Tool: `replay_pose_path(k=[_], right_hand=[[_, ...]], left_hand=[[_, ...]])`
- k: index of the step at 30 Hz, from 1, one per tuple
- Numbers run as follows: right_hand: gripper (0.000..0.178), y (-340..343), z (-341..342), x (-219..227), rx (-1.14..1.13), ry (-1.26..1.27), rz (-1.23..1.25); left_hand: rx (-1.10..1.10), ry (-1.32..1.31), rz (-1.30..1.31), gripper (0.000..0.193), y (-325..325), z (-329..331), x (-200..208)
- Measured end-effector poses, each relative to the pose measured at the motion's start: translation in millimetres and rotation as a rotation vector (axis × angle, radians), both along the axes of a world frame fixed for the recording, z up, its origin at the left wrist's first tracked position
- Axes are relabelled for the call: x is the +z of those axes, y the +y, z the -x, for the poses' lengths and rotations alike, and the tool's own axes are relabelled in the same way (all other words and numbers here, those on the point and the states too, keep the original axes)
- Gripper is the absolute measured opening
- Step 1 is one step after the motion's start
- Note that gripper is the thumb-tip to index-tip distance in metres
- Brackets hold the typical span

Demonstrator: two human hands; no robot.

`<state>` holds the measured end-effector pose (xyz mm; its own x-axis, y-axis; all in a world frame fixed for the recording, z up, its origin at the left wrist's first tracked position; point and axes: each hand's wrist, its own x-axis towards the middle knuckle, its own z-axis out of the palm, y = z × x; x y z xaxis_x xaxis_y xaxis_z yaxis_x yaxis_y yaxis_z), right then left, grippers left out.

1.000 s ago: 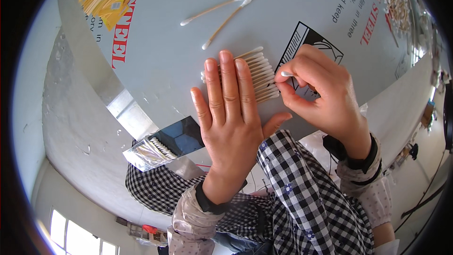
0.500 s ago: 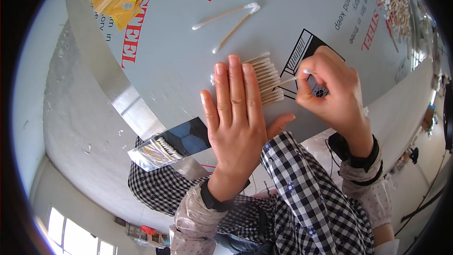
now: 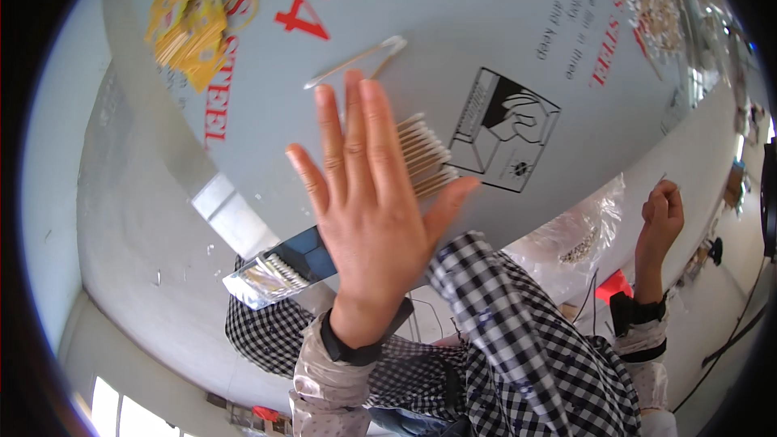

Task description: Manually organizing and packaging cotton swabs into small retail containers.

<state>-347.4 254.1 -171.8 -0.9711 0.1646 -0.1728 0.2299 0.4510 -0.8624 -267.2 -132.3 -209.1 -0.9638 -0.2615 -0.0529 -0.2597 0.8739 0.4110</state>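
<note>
My left hand (image 3: 372,210) lies palm down with its fingers spread, partly over a row of cotton swabs (image 3: 425,150) laid side by side on the grey table sheet (image 3: 437,0). The white tips of the row show to the right of my fingers; the other ends are hidden under the hand. Off to the right, past the table's near edge, my right hand (image 3: 661,214) is held up with its fingers closed together. Whatever they may pinch is too small to make out. Two loose swabs (image 3: 352,63) meet at one end just beyond my left fingertips.
Yellow paper packets (image 3: 190,36) are heaped at the far left, and a large pile of swabs (image 3: 651,4) at the far right. A clear packet of swabs (image 3: 279,279) lies at the near left edge. Below the right edge hangs a transparent plastic bag (image 3: 579,231) near something red (image 3: 615,286).
My right hand, which was pinching a swab at the row's right end, has swung away to the right and off the table. My left hand's thumb and fingers look more spread.
</note>
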Motion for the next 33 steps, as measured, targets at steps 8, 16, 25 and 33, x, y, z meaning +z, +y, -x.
replay_pose_path(k=[8, 16, 25, 33], right_hand=[[0.008, 120, -48, -53, -0.312, -0.122, -0.575], [0.047, 199, -27, -96, -0.142, -0.184, -0.415], [0.039, -86, 10, -4, 0.354, 0.264, -0.231], [0.035, -217, 4, -22, 1.037, 0.397, -0.111]], left_hand=[[-0.006, 0.051, 0.003, 0.094, -9, -22, 1], [-0.080, 0.077, -0.057, 0.086, -4, -25, 2], [-0.017, -0.097, 0.113, 0.108, 8, -46, -4], [0.016, -0.031, 0.229, 0.100, 22, -37, -24]])
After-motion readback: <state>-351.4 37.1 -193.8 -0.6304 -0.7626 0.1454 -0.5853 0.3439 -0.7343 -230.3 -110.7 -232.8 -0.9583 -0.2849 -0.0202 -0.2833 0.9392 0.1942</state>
